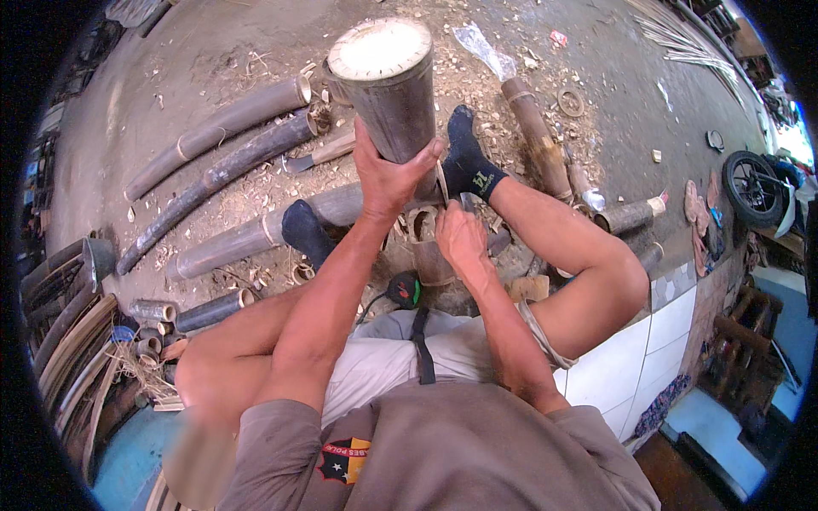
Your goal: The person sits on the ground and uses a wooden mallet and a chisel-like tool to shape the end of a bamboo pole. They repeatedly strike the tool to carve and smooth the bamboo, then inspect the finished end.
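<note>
While we sit over the dusty concrete floor (213, 51), our left hand (388, 175) wraps around the upright dark bamboo cylinder (388, 81) standing between our dark-socked feet (464, 153). Our right hand (460, 238) is clenched on a thin blade (442, 183) set against the cylinder's lower side. Long grey bamboo poles (213, 136) lie nearby.

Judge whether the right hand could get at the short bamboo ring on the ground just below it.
Probably yes. The right hand sits directly above the short bamboo ring, with nothing between them. But its grip looks shut on a thin blade set against the upright bamboo section, so it is occupied.
</note>
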Available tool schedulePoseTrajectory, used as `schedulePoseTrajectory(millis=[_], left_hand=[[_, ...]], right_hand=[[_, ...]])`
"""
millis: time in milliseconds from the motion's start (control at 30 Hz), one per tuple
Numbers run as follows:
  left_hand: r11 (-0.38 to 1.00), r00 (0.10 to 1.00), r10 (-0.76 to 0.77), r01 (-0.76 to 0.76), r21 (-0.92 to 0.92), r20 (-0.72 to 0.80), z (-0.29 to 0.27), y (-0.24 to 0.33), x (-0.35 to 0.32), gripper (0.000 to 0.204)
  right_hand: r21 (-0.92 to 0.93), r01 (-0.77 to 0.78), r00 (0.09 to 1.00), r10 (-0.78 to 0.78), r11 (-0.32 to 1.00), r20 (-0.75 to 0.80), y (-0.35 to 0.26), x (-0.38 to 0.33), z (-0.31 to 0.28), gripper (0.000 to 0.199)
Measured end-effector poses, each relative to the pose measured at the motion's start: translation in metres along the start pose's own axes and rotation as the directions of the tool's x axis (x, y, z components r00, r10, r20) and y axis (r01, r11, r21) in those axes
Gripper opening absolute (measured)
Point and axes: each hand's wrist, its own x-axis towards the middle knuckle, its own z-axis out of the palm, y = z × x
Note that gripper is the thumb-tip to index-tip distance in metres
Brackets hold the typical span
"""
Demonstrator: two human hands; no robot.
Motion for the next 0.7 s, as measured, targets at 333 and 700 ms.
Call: schedulePoseTrajectory(millis=[333,700], left_hand=[[0.999,0.999,-0.045,0.045,-0.013,0.001,-0.001,-0.010,-0.001,0.086],[0.978,0.826,-0.202,0.139,-0.156,-0.527,-0.073,-0.103,0.064,0.095]], right_hand=[[0.095,-0.014,0.998,0.019,0.995,-0.054,-0.004,-0.010,-0.007,0.030],[0.048,-0.115,0.966,0.101,0.992,0.238,0.015,-0.096,-0.012,0.031]])
